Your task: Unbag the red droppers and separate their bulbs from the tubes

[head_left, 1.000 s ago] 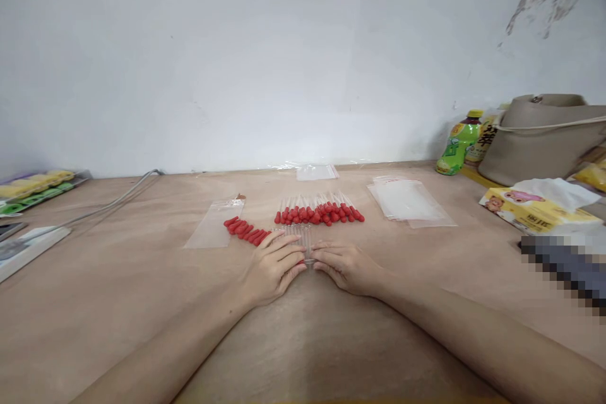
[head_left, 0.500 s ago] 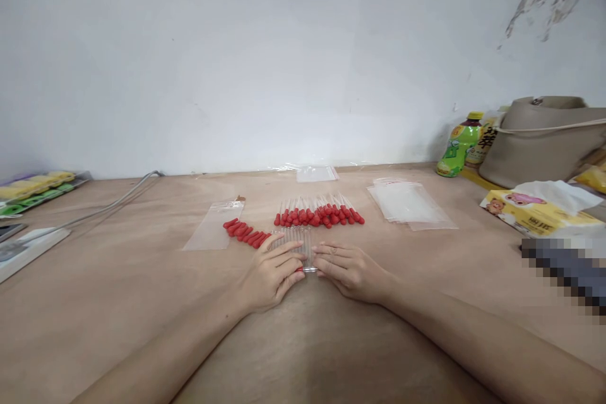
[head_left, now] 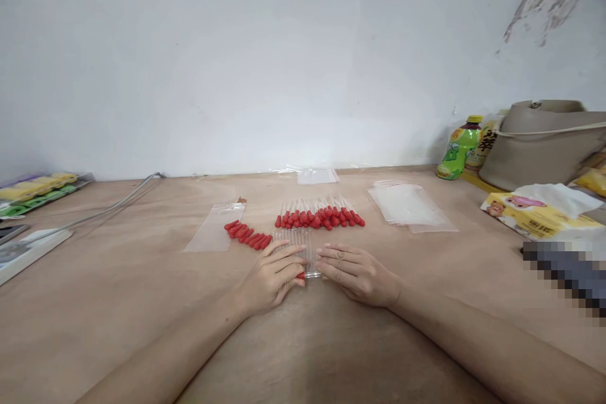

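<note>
Plain white wall backs our wooden bench (head_left: 118, 303). We rest our left hand (head_left: 272, 278) and right hand (head_left: 355, 273) flat, fingers spread, on either side of a small row of clear glass tubes (head_left: 298, 243), seemingly to square them up; neither hand grips anything, though a red bulb (head_left: 300, 275) peeks out under the left fingertips. Loose red bulbs (head_left: 247, 235) lie just left, beside a clear bag (head_left: 213, 233). Finished droppers (head_left: 319, 214) sit in a row just beyond. A stack of bags (head_left: 409, 205) lies to the right, well apart. Open bench stays free toward us.
</note>
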`<state>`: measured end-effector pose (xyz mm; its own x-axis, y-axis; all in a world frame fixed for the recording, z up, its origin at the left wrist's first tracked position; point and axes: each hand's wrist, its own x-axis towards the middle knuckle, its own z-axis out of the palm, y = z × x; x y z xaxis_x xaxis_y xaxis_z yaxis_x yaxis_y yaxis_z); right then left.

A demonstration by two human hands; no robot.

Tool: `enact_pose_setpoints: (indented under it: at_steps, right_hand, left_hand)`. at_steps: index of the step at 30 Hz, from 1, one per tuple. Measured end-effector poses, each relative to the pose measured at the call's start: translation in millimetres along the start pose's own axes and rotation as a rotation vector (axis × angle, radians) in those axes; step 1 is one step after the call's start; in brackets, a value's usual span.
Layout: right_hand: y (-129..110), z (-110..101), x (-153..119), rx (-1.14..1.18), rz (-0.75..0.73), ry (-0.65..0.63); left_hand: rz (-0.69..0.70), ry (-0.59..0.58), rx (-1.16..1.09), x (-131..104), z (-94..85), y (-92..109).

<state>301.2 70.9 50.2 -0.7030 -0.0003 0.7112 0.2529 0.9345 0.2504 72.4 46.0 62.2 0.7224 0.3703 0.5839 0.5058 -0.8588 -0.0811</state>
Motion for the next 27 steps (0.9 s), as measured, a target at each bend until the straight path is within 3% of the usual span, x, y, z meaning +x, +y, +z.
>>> enact_pose_setpoints:
  at_steps: [6, 16, 18, 21, 23, 27]
  right_hand:
    - [-1, -1, -1, 0.014, -0.039, -0.007]
    - [0, 0, -3, 0.052, -0.024, 0.013]
    - [7, 2, -11, 0.055, 0.045, 0.049]
    - [20, 6, -20, 0.011, 0.292, 0.138]
    - [25, 10, -20, -0.028, 0.441, 0.116]
    - [26, 18, -7, -0.053, 0.612, -0.026]
  left_hand:
    - [0.034, 0.034, -0.008, -4, -2.9, 0]
    - [0.044, -0.016, 0.025, -6, -10.4, -2]
    - [-0.054, -0.007, 0.037, -16, -14.9, -17]
    - [-0.384, 0.117, 0.132, -34, -26.2, -51]
    - [-0.644, 0.224, 0.225, -42, -34.6, -74]
    - [-0.825, 0.244, 0.274, -50, -47.8, -101]
